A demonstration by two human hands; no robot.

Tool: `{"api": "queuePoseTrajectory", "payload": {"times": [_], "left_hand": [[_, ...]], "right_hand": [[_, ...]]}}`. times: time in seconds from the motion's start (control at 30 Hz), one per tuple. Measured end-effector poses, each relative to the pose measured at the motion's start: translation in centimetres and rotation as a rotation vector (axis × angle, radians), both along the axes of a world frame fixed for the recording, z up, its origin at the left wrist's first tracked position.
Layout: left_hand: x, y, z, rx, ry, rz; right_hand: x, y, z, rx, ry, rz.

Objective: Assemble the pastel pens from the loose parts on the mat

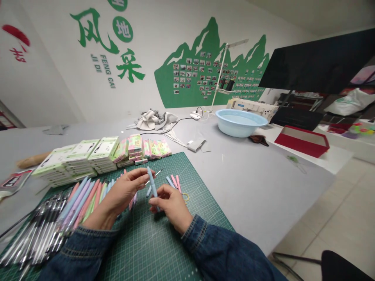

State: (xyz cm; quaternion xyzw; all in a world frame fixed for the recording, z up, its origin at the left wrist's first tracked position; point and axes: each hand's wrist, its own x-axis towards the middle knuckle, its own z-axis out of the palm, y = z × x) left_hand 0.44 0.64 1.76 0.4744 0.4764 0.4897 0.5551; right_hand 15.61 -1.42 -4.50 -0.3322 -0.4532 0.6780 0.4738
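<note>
A light blue pen (151, 182) stands nearly upright between my two hands above the green cutting mat (187, 171). My left hand (125, 191) pinches its upper part with thumb and fingertips. Lower down, my right hand (171, 205) grips the same pen, its fingers closed round the bottom end. Just behind the pen is a thin white stick with a dark tip (158, 172); whether it touches my left hand I cannot tell. Pink and blue pen parts (175, 181) lie on the mat beyond my right hand, beside a yellow ring (185, 196).
Pastel pens (84, 199) and clear pens with black parts (38, 230) lie in rows at left. Stacked white-green boxes (102, 152) and small pink boxes (134, 144) stand behind. Farther off are cloth scraps (155, 119), a blue basin (240, 130) and a red box (301, 142).
</note>
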Motion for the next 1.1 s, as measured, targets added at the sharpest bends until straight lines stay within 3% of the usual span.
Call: {"api": "queuePoseTrajectory", "payload": {"times": [0.1,0.27,0.5,0.73,1.0,1.1], "left_hand": [[0.3,0.1,-0.2,0.055,-0.023,0.032],[0.2,0.0,0.0,-0.02,-0.036,-0.072],[1.0,0.8,-0.8,0.134,0.017,0.095],[0.1,0.3,0.1,-0.067,-0.066,-0.104],[1.4,0.9,-0.6,0.163,0.035,0.124],[1.5,0.6,-0.2,0.11,0.012,0.08]], "right_hand": [[-0.1,-0.1,-0.2,0.034,-0.026,0.003],[0.0,0.0,-0.3,0.036,-0.041,-0.012],[0.2,0.0,0.1,0.084,-0.159,-0.025],[0.3,0.2,-0.2,0.074,-0.13,-0.042],[0.3,0.1,0.0,0.088,-0.164,-0.053],[0.4,0.2,0.0,0.099,-0.154,-0.056]]}}
